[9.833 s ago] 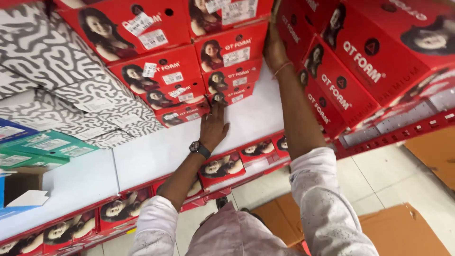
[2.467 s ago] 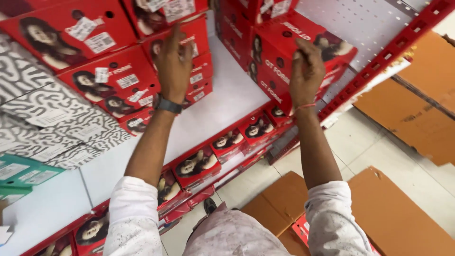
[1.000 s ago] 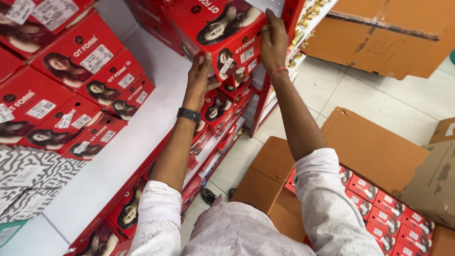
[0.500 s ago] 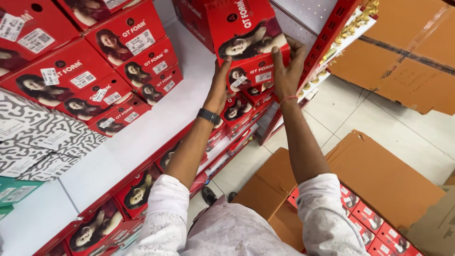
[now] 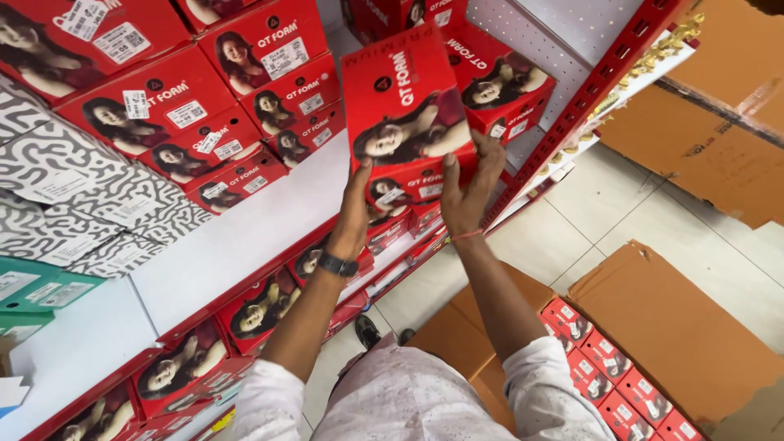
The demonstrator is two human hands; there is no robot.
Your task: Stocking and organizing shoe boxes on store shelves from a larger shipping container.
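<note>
Both hands grasping a red box, white shelf (tiled floor below), cardboard carton

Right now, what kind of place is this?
Likely a shop aisle or stockroom: shelves stacked with matching red boxes, an open carton of more on the floor, both hands lifting one box.

2 hands, 1 held box
</note>
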